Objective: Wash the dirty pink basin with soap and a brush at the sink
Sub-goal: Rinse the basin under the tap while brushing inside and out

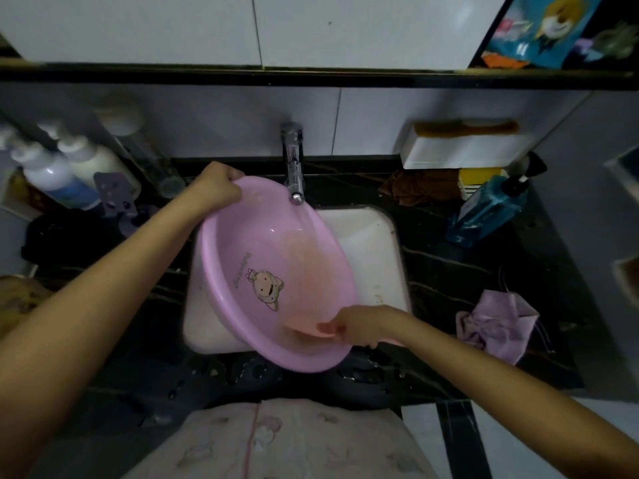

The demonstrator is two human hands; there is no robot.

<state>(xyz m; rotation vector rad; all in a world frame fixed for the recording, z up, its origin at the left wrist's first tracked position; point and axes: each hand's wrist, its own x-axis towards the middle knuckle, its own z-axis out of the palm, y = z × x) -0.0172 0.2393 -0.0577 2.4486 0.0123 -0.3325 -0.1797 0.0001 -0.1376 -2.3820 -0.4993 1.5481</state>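
I hold the pink basin (266,271) tilted over the white sink (373,257); my left hand (216,184) clamps its far rim, my right hand (359,326) pinches its near rim; tap (294,164) water runs into it.

dark marble counter (466,271): blue bottle (485,210), lilac cloth (498,326), brown rag (420,186), white sink (366,250).

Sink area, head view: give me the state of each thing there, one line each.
Chrome tap: running, water falling into the basin.
Pink plastic basin: tilted over the sink, wet inside.
White rectangular sink: partly covered by the basin.
Left hand: grip closed on the basin's far rim.
Right hand: grip closed on the near rim.
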